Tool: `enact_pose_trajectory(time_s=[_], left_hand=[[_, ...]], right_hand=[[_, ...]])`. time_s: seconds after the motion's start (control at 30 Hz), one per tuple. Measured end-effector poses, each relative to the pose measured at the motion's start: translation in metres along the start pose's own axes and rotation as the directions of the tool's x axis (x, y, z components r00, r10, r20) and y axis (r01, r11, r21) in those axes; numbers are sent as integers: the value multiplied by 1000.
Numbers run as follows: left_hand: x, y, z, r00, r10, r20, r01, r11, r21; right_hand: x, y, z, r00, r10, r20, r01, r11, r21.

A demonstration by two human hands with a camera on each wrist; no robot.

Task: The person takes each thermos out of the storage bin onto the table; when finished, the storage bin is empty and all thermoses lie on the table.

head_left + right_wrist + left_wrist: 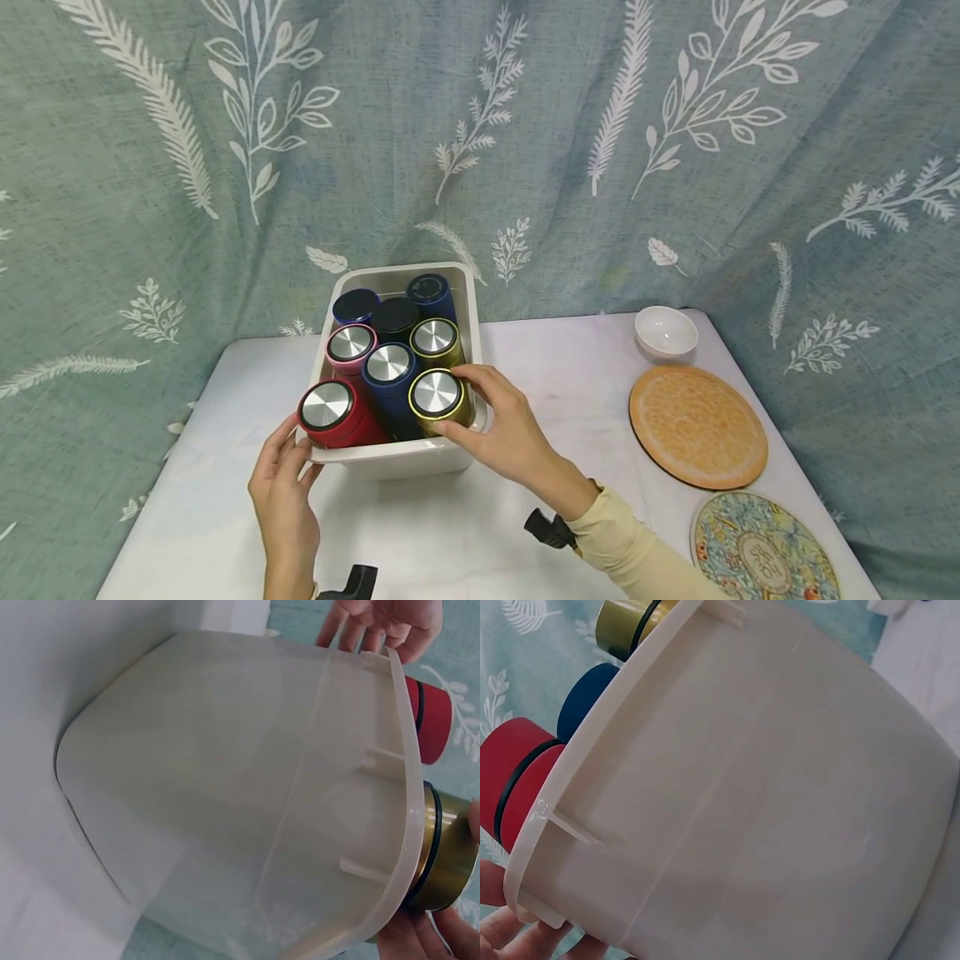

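A white plastic bin [390,457] stands on the table, packed with several upright vacuum flasks. At its front left corner, my left hand [287,487] grips the rim, beside a red flask [352,425]. In the left wrist view the thumb and fingers [534,941] lie on either side of that rim. My right hand [510,421] holds the top of a gold flask [437,396] at the front right corner, thumb in front and fingers behind. Between these two sits a blue flask [390,375] with a silver lid. The flasks' lower parts are hidden by the bin.
Toward the table's right side are a white bowl [666,332], a round orange-brown mat [697,427] and a patterned round mat [765,546]. Behind the table hangs a green leaf-print cloth [390,125]. A pink flask [351,343] and dark-lidded flasks stand farther back in the bin.
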State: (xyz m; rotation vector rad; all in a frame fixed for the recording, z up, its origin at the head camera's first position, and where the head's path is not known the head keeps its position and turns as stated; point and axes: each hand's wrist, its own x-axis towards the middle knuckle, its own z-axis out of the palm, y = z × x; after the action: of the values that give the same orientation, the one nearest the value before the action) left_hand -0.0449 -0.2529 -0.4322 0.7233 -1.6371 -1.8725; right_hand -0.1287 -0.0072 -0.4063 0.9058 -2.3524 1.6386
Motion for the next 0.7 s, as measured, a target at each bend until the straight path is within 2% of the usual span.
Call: enact_pose_trajectory(time_s=[0.3, 0.7], left_hand=[[1, 0, -1, 1000, -9, 30, 10, 1000, -25], [1, 0, -1, 1000, 2, 22, -1, 999, -47]], right_hand=[[4, -1, 6, 999, 31, 11, -31, 1000, 0], [7, -2, 10, 996, 78, 40, -79, 997, 13]])
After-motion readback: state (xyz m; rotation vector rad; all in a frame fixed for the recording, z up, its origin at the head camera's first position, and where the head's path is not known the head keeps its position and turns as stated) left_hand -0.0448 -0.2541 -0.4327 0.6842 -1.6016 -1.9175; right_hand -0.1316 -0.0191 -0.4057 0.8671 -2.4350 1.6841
